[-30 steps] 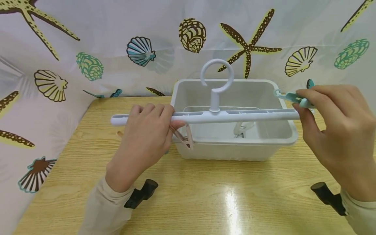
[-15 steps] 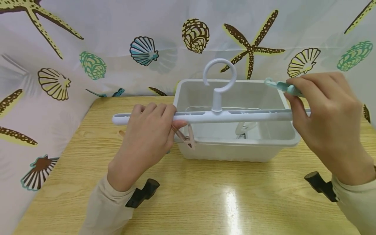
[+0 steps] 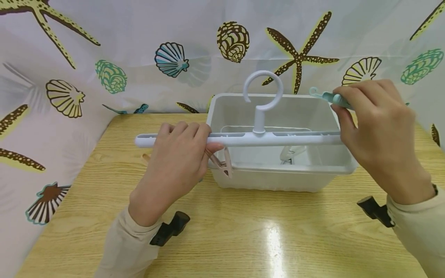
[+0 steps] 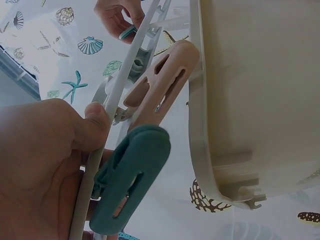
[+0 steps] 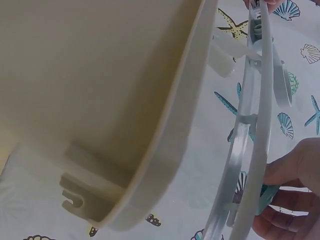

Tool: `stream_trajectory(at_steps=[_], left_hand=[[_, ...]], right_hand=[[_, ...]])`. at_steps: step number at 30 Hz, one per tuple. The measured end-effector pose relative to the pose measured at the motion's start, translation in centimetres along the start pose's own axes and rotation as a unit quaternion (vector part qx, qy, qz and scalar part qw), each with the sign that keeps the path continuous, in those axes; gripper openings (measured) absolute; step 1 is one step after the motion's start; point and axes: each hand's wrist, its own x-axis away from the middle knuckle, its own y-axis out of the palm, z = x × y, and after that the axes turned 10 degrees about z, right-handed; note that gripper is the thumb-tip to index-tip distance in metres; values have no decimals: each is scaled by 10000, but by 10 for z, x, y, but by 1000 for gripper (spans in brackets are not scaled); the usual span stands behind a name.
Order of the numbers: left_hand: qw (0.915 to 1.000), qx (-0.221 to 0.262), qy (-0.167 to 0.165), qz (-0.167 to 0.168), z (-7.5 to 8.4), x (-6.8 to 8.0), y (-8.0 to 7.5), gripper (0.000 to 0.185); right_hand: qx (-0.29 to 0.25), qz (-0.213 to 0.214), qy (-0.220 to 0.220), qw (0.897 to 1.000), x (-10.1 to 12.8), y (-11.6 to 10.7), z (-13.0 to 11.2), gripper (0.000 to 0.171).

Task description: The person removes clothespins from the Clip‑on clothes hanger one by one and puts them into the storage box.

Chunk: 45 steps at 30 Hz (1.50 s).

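A pale lavender plastic hanger (image 3: 264,139) with a round hook is held level in front of the bin. My left hand (image 3: 179,162) grips its bar near the left end. From the bar hang a pinkish clip (image 4: 162,85) and a dark green clip (image 4: 135,180), both close to my left fingers in the left wrist view. Farther along, a whitish clip (image 5: 222,62) hangs below the bar. My right hand (image 3: 379,135) pinches a mint-green clip (image 3: 328,96) between thumb and fingers. Its small hooked end points left, above the bar's right part. The bar's right end is hidden behind this hand.
A white rectangular bin (image 3: 264,179) stands on the wooden table (image 3: 243,224) behind the bar. A patterned cloth (image 3: 132,34) with shells and starfish hangs at the back and left. A small tan piece (image 3: 146,157) peeks out beside my left hand.
My right hand has moved left and up with the mint-green clip, from the bar's right end to above the bar. My left hand keeps its grip on the hanger, nearly still.
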Motion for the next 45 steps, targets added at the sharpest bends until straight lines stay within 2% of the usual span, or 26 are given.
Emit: stream_trajectory(at_steps=[5, 12, 19, 33, 45], left_hand=[[9999, -44, 79, 121, 0, 1, 1, 35], [9998, -43, 110, 141, 0, 2, 2, 35], [9998, -66, 121, 172, -1, 2, 2, 36], [9993, -80, 201, 320, -2, 3, 3, 36], [9997, -83, 162, 186, -1, 2, 2, 35]], right_hand=[[-23, -20, 176, 9998, 0, 6, 2, 16], [117, -265, 162, 9995, -5, 9, 9, 16], [0, -369, 221, 9991, -8, 17, 15, 15], [-12, -996, 516, 9937, -12, 27, 16, 20], [6, -1285, 688, 9893, -13, 35, 20, 20]])
